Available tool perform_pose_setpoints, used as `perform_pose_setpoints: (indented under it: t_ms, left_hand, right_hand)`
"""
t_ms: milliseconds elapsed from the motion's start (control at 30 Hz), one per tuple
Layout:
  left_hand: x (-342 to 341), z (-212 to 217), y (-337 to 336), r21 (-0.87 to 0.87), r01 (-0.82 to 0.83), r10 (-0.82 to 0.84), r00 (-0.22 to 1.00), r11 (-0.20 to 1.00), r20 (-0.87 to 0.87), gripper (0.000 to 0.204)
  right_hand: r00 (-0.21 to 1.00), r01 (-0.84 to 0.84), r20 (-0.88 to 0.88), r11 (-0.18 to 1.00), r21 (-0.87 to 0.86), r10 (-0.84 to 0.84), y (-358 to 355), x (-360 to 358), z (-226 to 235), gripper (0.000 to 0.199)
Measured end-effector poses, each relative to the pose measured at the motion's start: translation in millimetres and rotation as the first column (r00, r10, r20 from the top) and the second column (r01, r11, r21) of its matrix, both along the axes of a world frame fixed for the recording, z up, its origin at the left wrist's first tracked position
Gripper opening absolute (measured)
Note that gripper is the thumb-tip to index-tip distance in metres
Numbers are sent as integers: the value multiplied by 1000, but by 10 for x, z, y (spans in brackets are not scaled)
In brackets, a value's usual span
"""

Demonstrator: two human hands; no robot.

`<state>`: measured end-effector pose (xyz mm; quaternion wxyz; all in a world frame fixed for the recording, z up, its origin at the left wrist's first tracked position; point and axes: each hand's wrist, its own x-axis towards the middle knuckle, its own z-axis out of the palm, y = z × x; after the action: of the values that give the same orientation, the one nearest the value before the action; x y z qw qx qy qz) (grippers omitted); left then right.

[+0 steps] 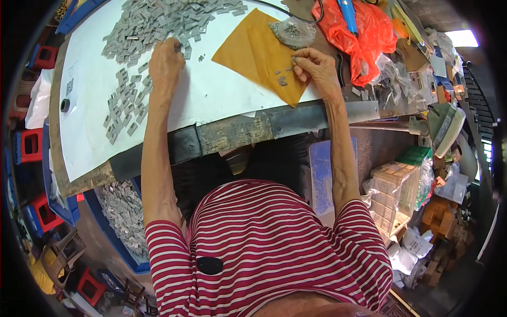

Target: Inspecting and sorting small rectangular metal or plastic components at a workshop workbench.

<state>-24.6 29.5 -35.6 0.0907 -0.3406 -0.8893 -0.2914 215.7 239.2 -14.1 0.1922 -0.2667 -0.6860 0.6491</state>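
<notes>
My left hand is at the near edge of a large heap of small grey rectangular pieces. Its fingers are curled down, and whatever lies between their tips is hidden. On the right, my right hand pinches a small part between thumb and forefinger, too small to name. It hovers over the near right part of a brown paper sheet. A few small grey slips lie on that paper beside my fingers. Just beyond my right hand sits a clear bag of tiny metal parts.
More grey pieces lie loosely spread on the white table sheet. A black ring rests at the left. Red plastic bags crowd the right end. Below the table's left edge stands a blue bin full of pieces.
</notes>
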Motion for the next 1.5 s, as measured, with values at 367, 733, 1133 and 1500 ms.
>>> perform_pose_setpoints:
  t_ms: [367, 733, 1133, 1500]
  left_hand:
    - [-10, 13, -95, -3, 10, -9, 986, 1000, 167, 21]
    - [73, 59, -146, 13, 24, -27, 979, 1000, 204, 19]
    - [553, 353, -404, 629, -10, -463, 666, 778, 584, 20]
    - [1180, 320, -529, 717, -246, -624, 361, 653, 693, 11]
  right_hand:
    - [999, -20, 47, 999, -27, 21, -1, 12, 14, 10]
    - [989, -73, 145, 939, 336, 25, 56, -11, -55, 8]
    - [999, 41, -14, 992, 120, -39, -363, 13, 185, 6]
    - [976, -206, -114, 958, -200, 187, -1295, -188, 318, 10]
